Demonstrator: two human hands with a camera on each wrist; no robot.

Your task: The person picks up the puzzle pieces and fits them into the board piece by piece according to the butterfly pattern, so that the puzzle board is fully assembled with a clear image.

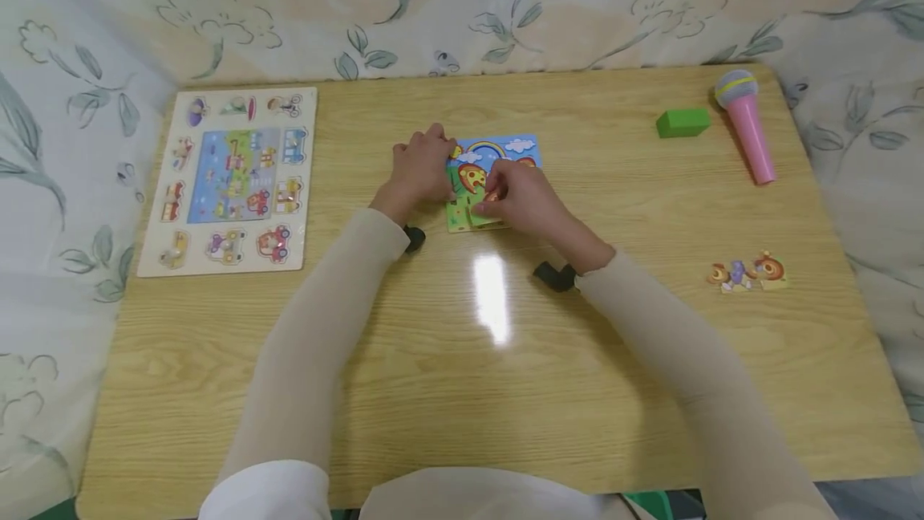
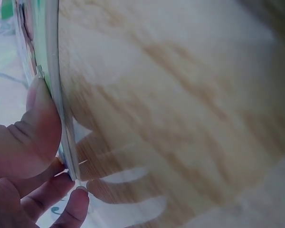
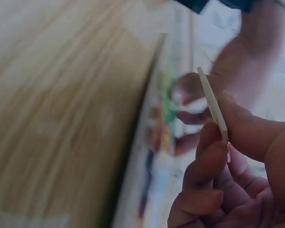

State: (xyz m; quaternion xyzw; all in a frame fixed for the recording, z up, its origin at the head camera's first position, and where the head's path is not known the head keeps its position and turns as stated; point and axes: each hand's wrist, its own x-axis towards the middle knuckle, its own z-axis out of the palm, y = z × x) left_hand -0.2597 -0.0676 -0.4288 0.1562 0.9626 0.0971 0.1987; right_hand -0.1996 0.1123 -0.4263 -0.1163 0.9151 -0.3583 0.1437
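A small jigsaw board (image 1: 488, 149), with a rainbow, clouds and a red-and-yellow picture on it, lies flat near the table's far side. My left hand (image 1: 426, 168) holds its left side, thumb against the edge in the left wrist view, where the board (image 2: 52, 42) shows edge-on. Over the board's lower part, my right hand (image 1: 530, 197) pinches a thin puzzle piece (image 1: 482, 219) with green on its face. That piece (image 3: 212, 104) appears edge-on in the right wrist view, tilted between thumb and fingers, with the board blurred behind.
At the left lies a wooden puzzle board (image 1: 306, 183) with vehicle pieces around a blue centre picture. Far right are a green block (image 1: 682, 123) and a pink toy microphone (image 1: 751, 135). Loose puzzle pieces (image 1: 751, 273) lie nearer on the right. A floral cloth (image 1: 433, 14) borders the table (image 1: 613, 424).
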